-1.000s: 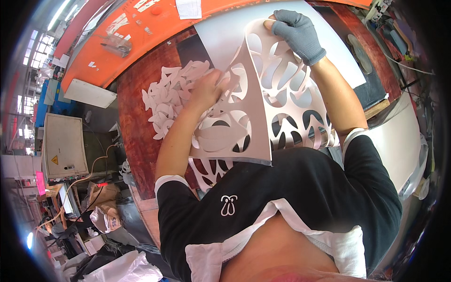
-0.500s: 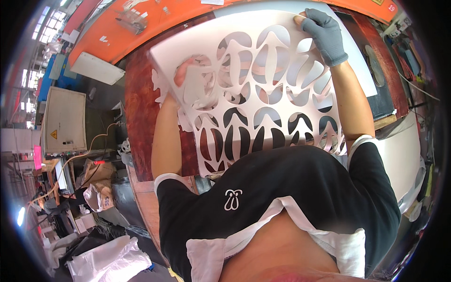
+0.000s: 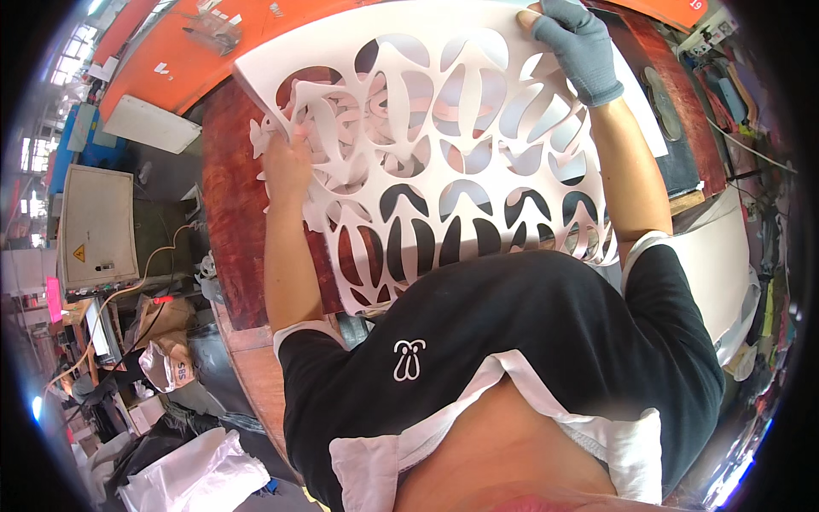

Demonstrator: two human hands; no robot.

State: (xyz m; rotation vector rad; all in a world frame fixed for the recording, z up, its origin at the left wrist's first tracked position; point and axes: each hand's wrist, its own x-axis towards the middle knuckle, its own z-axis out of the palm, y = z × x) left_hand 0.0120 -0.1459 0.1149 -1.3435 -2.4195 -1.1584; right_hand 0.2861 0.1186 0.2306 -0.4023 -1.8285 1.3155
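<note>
A large white sheet (image 3: 426, 166) with rows of curved cut-out holes is held up, tilted, in front of my body. My right hand (image 3: 576, 51), in a grey glove with bare fingertips showing, is closed on the sheet's far right corner. At the left edge my bare left hand (image 3: 288, 162) is closed on a bent strip of the same sheet; its fingers are partly hidden. Loose white offcuts (image 3: 264, 136) hang or lie around that hand, and more strips show through the holes. How many layers the left fingers hold is not visible.
Below the sheet lies a dark red board (image 3: 230, 188). An orange machine beam (image 3: 171, 77) spans the far side. A pale metal box (image 3: 100, 224) stands at the left, with paper bags and plastic below it. White sheet material (image 3: 708, 273) lies at the right.
My left hand has come out from behind the sheet to its left edge, where the strip is now bent. The sheet and my right hand sit slightly farther left and up.
</note>
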